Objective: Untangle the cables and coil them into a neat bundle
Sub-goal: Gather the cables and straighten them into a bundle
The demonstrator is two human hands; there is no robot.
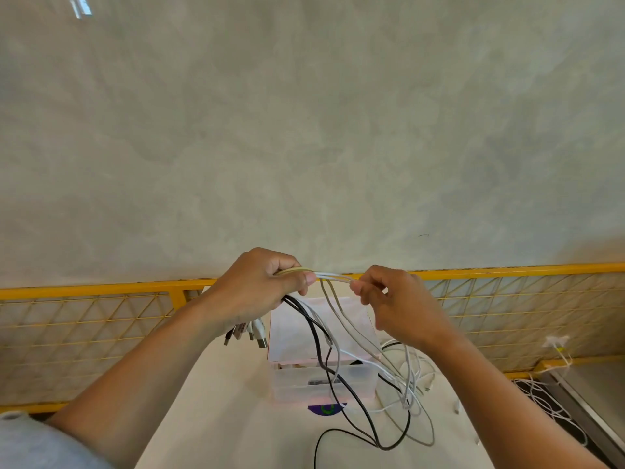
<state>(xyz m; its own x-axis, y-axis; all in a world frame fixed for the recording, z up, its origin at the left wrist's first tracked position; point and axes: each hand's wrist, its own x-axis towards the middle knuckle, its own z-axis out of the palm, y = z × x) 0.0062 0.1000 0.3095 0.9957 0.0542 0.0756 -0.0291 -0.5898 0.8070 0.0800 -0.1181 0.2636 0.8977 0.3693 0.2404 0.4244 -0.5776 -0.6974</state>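
Head view: left hand [260, 286] raised above table [220, 418], fingers curled tight round bunch of cables [333, 275], thumb pressed on top; plugs [258, 328] hang out below fist. Right hand [392, 306] just right of it, thumb and fingertips pinching pale strands, other fingers loosely bent. Short taut span between hands. White, grey, black loops droop over clear box [297, 384], pile on table at its right. Yellow mesh fence [101, 291] on far side.

White bench [220, 418] carrying a translucent plastic box [324, 384]; a purple-and-green disc [326, 409] at the box's near edge; slack black, white and grey cables [389, 446] looped beside it, right.
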